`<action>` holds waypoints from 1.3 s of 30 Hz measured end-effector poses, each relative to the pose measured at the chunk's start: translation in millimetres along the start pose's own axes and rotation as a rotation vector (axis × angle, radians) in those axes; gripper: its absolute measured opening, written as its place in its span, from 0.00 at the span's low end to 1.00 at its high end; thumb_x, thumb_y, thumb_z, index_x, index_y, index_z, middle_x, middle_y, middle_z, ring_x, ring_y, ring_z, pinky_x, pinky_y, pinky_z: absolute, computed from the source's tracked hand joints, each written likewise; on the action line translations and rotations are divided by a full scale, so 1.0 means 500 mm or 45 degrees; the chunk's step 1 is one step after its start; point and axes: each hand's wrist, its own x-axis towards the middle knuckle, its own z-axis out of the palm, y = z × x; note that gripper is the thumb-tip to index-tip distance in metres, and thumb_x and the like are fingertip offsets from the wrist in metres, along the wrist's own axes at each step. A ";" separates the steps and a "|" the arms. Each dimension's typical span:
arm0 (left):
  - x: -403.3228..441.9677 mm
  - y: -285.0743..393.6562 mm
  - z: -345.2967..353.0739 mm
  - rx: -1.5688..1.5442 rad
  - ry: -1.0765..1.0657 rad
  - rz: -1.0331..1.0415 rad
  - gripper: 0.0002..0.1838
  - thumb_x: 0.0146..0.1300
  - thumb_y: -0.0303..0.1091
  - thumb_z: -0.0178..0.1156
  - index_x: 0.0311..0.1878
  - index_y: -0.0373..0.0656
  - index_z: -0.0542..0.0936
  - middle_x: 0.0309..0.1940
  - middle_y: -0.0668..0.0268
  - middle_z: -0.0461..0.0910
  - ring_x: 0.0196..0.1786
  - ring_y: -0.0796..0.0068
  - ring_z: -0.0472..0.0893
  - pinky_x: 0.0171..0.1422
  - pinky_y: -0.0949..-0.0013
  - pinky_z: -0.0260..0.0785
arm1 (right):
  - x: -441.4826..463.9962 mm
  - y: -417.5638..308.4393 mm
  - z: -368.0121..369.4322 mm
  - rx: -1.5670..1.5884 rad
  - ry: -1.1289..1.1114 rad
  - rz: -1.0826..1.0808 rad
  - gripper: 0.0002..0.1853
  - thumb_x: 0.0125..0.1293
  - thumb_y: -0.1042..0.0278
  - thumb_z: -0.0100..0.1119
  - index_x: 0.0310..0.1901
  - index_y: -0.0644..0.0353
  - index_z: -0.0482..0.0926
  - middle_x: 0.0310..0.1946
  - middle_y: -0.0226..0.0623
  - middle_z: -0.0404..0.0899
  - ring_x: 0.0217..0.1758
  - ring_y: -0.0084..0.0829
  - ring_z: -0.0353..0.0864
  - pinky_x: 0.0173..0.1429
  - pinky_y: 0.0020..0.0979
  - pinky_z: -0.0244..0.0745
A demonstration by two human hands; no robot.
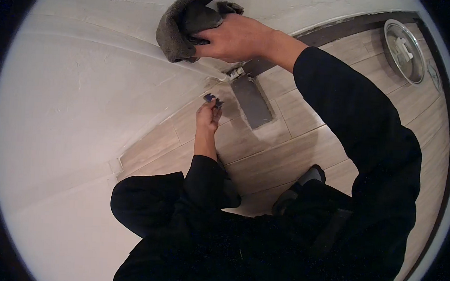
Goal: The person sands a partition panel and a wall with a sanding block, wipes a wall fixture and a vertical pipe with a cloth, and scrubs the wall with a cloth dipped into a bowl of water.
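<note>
My right hand is closed on a dark grey cloth, up against the white wall. The cloth is bunched, and one end of it runs past the top of the view. Lower down, my left hand has its fingers closed on a small dark blue object near the foot of the wall. Its kind is too small to make out. Just right of that hand lies a grey rectangular panel at floor level, with rough whitish edges.
A round metal bowl with white items in it stands on the wood-look floor at the upper right. Dark baseboard runs along the wall. A pipe-like piece juts out by the panel. My feet are below.
</note>
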 end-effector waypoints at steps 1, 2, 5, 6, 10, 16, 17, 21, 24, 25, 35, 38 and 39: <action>-0.014 0.000 0.028 -0.072 -0.082 -0.030 0.08 0.69 0.31 0.64 0.48 0.48 0.78 0.39 0.71 0.83 0.40 0.71 0.83 0.48 0.64 0.73 | 0.001 0.000 0.001 0.010 0.020 -0.002 0.20 0.61 0.69 0.60 0.55 0.39 0.79 0.50 0.34 0.83 0.40 0.37 0.88 0.34 0.37 0.85; -0.028 0.001 0.055 -0.084 -0.097 -0.049 0.08 0.69 0.31 0.64 0.48 0.48 0.78 0.40 0.71 0.83 0.41 0.72 0.83 0.49 0.65 0.73 | 0.001 0.001 0.002 0.020 0.039 0.000 0.20 0.61 0.69 0.60 0.55 0.39 0.79 0.50 0.34 0.83 0.40 0.37 0.88 0.33 0.37 0.85; -0.050 -0.011 0.102 -0.063 -0.113 -0.043 0.08 0.67 0.30 0.66 0.47 0.51 0.78 0.40 0.73 0.83 0.42 0.71 0.83 0.48 0.64 0.72 | 0.002 -0.011 -0.004 -0.016 0.021 -0.009 0.20 0.60 0.69 0.61 0.55 0.39 0.80 0.48 0.33 0.83 0.39 0.36 0.88 0.32 0.37 0.84; -0.052 -0.015 0.114 0.053 -0.107 0.027 0.09 0.67 0.30 0.66 0.48 0.50 0.79 0.39 0.72 0.83 0.41 0.71 0.83 0.48 0.63 0.73 | 0.002 -0.012 -0.007 -0.015 -0.009 -0.002 0.20 0.61 0.69 0.61 0.55 0.39 0.80 0.47 0.33 0.83 0.39 0.36 0.88 0.32 0.37 0.84; -0.045 -0.011 0.132 1.051 -0.163 0.701 0.14 0.62 0.28 0.67 0.51 0.47 0.82 0.37 0.65 0.84 0.40 0.67 0.83 0.46 0.57 0.75 | 0.005 -0.014 -0.011 0.000 -0.012 0.013 0.20 0.61 0.68 0.60 0.55 0.39 0.79 0.45 0.32 0.82 0.39 0.36 0.88 0.33 0.37 0.84; -0.080 0.026 0.189 2.015 -0.042 1.621 0.19 0.57 0.27 0.66 0.54 0.45 0.84 0.40 0.56 0.85 0.45 0.51 0.83 0.52 0.51 0.75 | 0.003 -0.010 0.001 0.023 0.038 -0.002 0.19 0.63 0.68 0.59 0.55 0.39 0.78 0.47 0.32 0.82 0.40 0.36 0.88 0.34 0.37 0.84; -0.082 0.023 0.201 2.022 -0.011 1.665 0.19 0.56 0.27 0.66 0.54 0.46 0.84 0.41 0.56 0.85 0.46 0.48 0.82 0.53 0.51 0.74 | 0.003 -0.010 0.003 0.029 0.058 -0.004 0.18 0.63 0.68 0.58 0.55 0.39 0.78 0.48 0.32 0.82 0.41 0.37 0.88 0.34 0.37 0.84; -0.062 0.002 0.209 2.125 0.022 1.489 0.18 0.59 0.29 0.65 0.54 0.47 0.84 0.42 0.56 0.85 0.47 0.51 0.83 0.55 0.52 0.74 | 0.002 -0.011 -0.007 0.001 -0.070 0.026 0.18 0.63 0.68 0.58 0.55 0.38 0.78 0.51 0.33 0.82 0.42 0.37 0.89 0.36 0.38 0.85; -0.052 0.003 0.208 2.028 -0.064 1.495 0.16 0.61 0.30 0.64 0.53 0.46 0.84 0.43 0.57 0.85 0.48 0.51 0.83 0.54 0.52 0.75 | -0.001 -0.008 -0.010 0.039 -0.072 0.027 0.18 0.64 0.68 0.58 0.56 0.38 0.77 0.53 0.33 0.82 0.42 0.37 0.89 0.36 0.38 0.85; -0.048 0.005 0.205 1.972 -0.093 1.498 0.15 0.62 0.30 0.63 0.53 0.46 0.84 0.43 0.57 0.86 0.49 0.51 0.83 0.54 0.52 0.75 | 0.001 -0.009 -0.014 0.039 -0.094 0.044 0.18 0.64 0.68 0.57 0.56 0.38 0.77 0.53 0.33 0.82 0.42 0.37 0.89 0.36 0.39 0.85; -0.054 -0.028 0.197 2.027 0.053 1.655 0.21 0.64 0.29 0.61 0.62 0.43 0.80 0.57 0.54 0.80 0.55 0.51 0.80 0.61 0.55 0.75 | 0.003 -0.010 -0.004 0.079 -0.073 0.045 0.16 0.65 0.67 0.57 0.54 0.39 0.77 0.53 0.33 0.82 0.39 0.39 0.89 0.34 0.39 0.85; -0.042 -0.047 0.184 2.097 -0.041 1.662 0.23 0.64 0.28 0.60 0.64 0.41 0.78 0.57 0.54 0.78 0.60 0.52 0.77 0.64 0.56 0.73 | 0.003 -0.009 0.000 0.080 -0.047 0.028 0.16 0.64 0.67 0.57 0.53 0.39 0.78 0.52 0.32 0.83 0.39 0.39 0.89 0.34 0.39 0.85; -0.040 -0.049 0.185 2.064 -0.067 1.660 0.23 0.64 0.27 0.60 0.63 0.41 0.79 0.57 0.55 0.79 0.60 0.52 0.77 0.64 0.56 0.73 | 0.002 -0.010 -0.002 0.073 -0.036 0.036 0.16 0.64 0.67 0.57 0.53 0.39 0.78 0.52 0.32 0.83 0.39 0.39 0.89 0.34 0.39 0.85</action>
